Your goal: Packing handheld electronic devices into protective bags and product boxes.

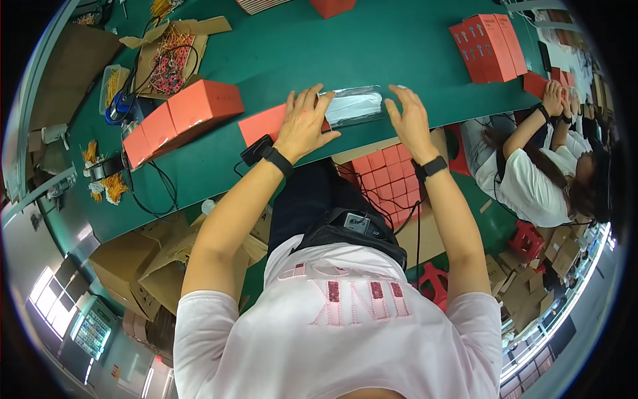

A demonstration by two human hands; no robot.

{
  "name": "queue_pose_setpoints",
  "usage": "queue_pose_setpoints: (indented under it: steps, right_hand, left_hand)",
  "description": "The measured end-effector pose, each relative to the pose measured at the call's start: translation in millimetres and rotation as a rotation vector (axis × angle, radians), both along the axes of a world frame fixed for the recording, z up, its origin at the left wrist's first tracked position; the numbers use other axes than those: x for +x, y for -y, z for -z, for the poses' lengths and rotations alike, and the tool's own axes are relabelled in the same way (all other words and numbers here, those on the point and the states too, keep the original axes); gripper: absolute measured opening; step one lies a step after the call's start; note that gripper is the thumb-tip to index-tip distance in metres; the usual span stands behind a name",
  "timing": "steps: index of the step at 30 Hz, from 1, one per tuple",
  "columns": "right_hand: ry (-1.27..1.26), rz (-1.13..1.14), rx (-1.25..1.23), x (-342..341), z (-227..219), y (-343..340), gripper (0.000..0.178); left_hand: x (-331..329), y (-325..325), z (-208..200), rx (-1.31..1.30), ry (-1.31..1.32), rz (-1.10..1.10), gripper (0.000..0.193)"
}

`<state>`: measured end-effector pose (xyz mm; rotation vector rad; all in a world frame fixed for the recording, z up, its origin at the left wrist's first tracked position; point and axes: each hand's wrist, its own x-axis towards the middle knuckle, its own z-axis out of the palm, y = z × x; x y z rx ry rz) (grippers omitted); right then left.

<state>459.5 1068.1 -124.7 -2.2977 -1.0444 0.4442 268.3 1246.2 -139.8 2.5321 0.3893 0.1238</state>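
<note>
A flat red box (259, 125) lies near the table's front edge. My left hand (304, 126) spans its right end, fingers over the far edge and thumb toward the near edge, and hides part of it. Directly to the right lies a clear plastic packet (354, 106) with something white and light blue inside; its left end meets the box beside my left fingers, and I cannot tell whether it enters the box. Beyond the packet's right end, my right hand (411, 120) is open, fingers apart, holding nothing. Both wrists wear dark bands.
Red boxes (189, 116) stand in a row at left, near a carton of red and yellow parts (169, 66). More red boxes (488, 46) stand at far right, by a co-worker (538, 166). Below the table edge, a carton holds many red boxes (389, 176). A cable (419, 239) hangs from my right wrist.
</note>
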Motion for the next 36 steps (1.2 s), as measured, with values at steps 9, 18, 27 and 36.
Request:
queue_pose_setpoints:
  steps: [9, 18, 27, 36]
  right_hand:
    - [0.323, -0.305, 0.028, 3.3, 27.6, -14.4, 0.027]
    - [0.365, -0.343, 0.335, -26.9, -45.4, -34.3, 0.019]
    - [-0.051, 0.136, 0.055, -14.5, -21.9, -28.4, 0.043]
    - [-0.245, -0.048, -0.165, -25.7, -24.0, -28.8, 0.053]
  left_hand:
    - [9.8, 4.5, 8.2, -0.054, 0.002, -0.058, 0.088]
    - [8.9, 5.2, 8.4, -0.103, 0.005, -0.108, 0.093]
    - [10.0, 7.1, 11.7, -0.069, 0.028, -0.103, 0.096]
    - [7.8, 8.9, 12.2, -0.064, 0.049, -0.113, 0.108]
